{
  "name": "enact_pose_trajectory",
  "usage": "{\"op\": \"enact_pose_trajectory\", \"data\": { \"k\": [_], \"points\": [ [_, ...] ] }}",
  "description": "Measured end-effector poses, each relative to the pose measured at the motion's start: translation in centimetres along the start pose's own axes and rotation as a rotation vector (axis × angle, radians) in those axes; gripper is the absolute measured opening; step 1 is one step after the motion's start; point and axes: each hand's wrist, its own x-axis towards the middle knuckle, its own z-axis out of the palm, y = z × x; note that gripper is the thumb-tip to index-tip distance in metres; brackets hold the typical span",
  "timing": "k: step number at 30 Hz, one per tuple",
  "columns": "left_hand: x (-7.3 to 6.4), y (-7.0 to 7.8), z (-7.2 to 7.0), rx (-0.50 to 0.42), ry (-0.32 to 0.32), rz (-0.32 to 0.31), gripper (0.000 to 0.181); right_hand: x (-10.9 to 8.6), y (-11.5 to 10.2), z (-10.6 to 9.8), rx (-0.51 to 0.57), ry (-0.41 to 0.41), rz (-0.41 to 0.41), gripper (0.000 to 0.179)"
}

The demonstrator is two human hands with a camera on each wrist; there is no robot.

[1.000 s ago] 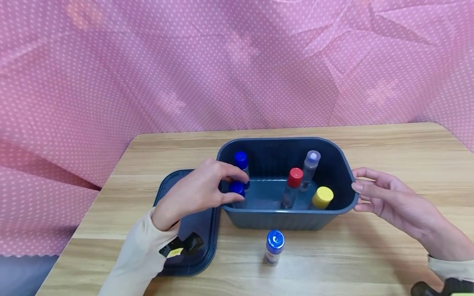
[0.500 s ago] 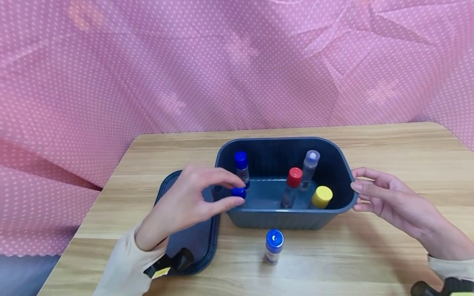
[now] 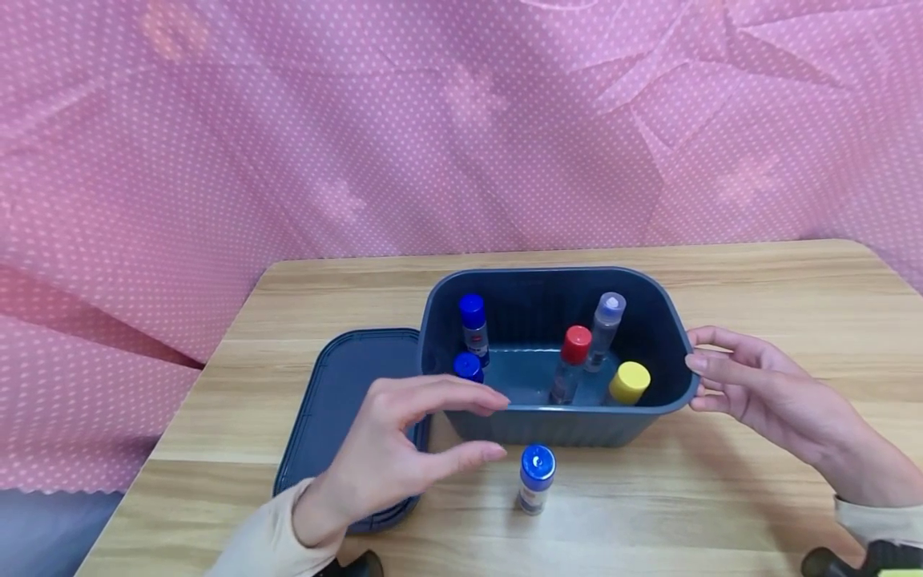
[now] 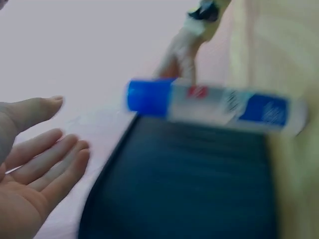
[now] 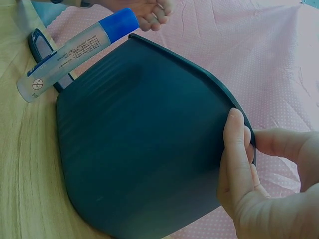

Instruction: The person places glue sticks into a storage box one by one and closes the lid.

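A clear bottle with a blue cap [image 3: 534, 478] stands upright on the table in front of the dark blue plastic box [image 3: 548, 429]. My left hand [image 3: 404, 449] hovers just left of it, thumb and fingers spread apart, holding nothing. At the box's right end, my right hand [image 3: 764, 393] grips the rim between thumb and fingers, seen closer as the right hand [image 5: 269, 184] in the right wrist view. Inside the box stand two blue-capped bottles [image 3: 473, 320] at the left. Toward its right are a red-capped bottle [image 3: 574, 349], a clear-capped bottle [image 3: 607, 320] and a yellow-capped bottle [image 3: 630, 383].
The box's dark blue lid [image 3: 346, 393] lies on the wooden table [image 3: 757, 296] left of the box, partly behind my left hand. A pink dotted cloth [image 3: 461, 144] hangs behind the table and along its sides.
My left hand has let go of the front blue-capped bottle in the box and moved out over the front rim toward the bottle on the table. The right hand stays on the rim.
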Motion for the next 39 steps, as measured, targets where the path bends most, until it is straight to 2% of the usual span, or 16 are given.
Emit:
{"op": "enact_pose_trajectory", "data": {
  "k": [5, 9, 11, 13, 15, 19, 22, 27, 34, 39],
  "points": [
    [-1.5, -0.7, 2.0, -0.126, 0.033, -0.051, 0.039, 0.0, 0.1, 0.0, 0.005, -0.007, -0.003, 0.040],
    [-2.1, -1.2, 3.0, -0.151, 0.066, -0.019, 0.046, 0.0, 0.3, 0.0, 0.000, -0.012, -0.016, 0.039],
    [-2.3, -1.5, 3.4, -0.150, 0.066, 0.005, 0.046, -0.1, 0.4, 0.1, 0.000, -0.011, -0.019, 0.039],
    [-2.5, -1.9, 3.8, -0.156, 0.054, -0.004, 0.046, -0.2, 0.5, 0.1, 0.000, -0.012, -0.019, 0.040],
    [-2.8, -2.3, 4.3, -0.172, 0.032, -0.043, 0.046, -0.2, 0.6, 0.1, 0.000, -0.009, -0.017, 0.040],
    [-3.4, -2.9, 5.0, -0.245, -0.009, -0.211, 0.045, -0.3, 0.8, 0.3, -0.008, -0.003, -0.020, 0.039],
    [-3.7, -3.2, 5.4, -0.278, -0.021, -0.269, 0.042, -0.3, 1.0, 0.4, -0.020, -0.001, -0.023, 0.038],
    [-4.0, -3.5, 5.3, -0.277, -0.017, -0.246, 0.035, -0.2, 1.1, 0.6, -0.047, 0.010, -0.023, 0.037],
    [-3.6, -3.4, 5.1, -0.292, -0.067, -0.280, 0.036, -0.3, 1.0, 0.7, -0.051, 0.022, -0.016, 0.037],
    [-3.7, -3.6, 5.2, -0.264, -0.044, -0.217, 0.035, -0.4, 1.0, 0.7, -0.052, 0.025, -0.017, 0.036]
  ]
}}
